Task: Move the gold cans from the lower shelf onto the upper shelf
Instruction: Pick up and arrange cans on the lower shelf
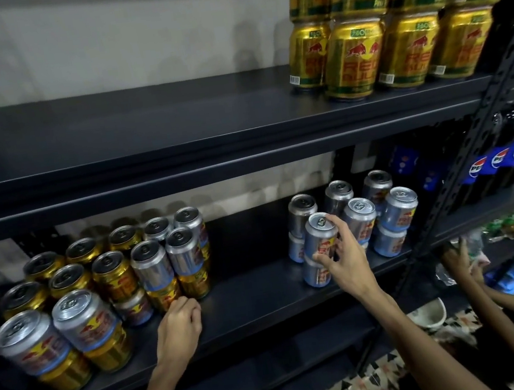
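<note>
left grip (pixel 180 318): curled narrow, touching gold can (pixel 164 298) ahead | right grip (pixel 339 249): holding silver can (pixel 319 235) | lower shelf (pixel 247 298) beneath both

Left hand (pixel 179 326): bare, no ring, watch or glove; forearm uncovered, no sleeve in view. Right hand (pixel 344 260): likewise bare, unadorned; forearm uncovered as far as the frame's lower edge showed.

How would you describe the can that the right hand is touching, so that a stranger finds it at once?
On the lower shelf, go to the right-hand cluster of silver cans. It is the silver can nearest the front, on top of another, with the right hand on it.
</note>
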